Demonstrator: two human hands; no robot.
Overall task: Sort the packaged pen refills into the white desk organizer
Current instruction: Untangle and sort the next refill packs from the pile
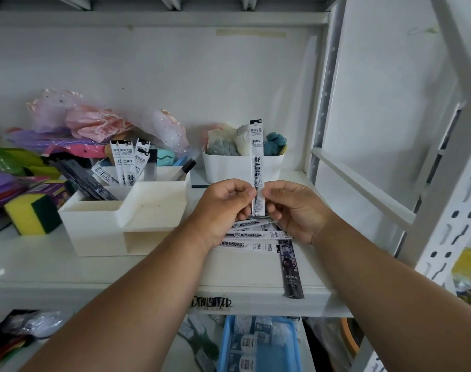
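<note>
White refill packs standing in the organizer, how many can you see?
3 white refill packs stand upright in the organizer's rear left compartment, fanned together; more may be hidden behind them.

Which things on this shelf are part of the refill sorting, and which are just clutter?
Part of the job:
- upright refill pack, pinched by left hand and right hand
- loose refill packs on the shelf
- white desk organizer, refills already inside

Just lying about:
- sponge
- white bin of cloths
- blue tray below
</note>
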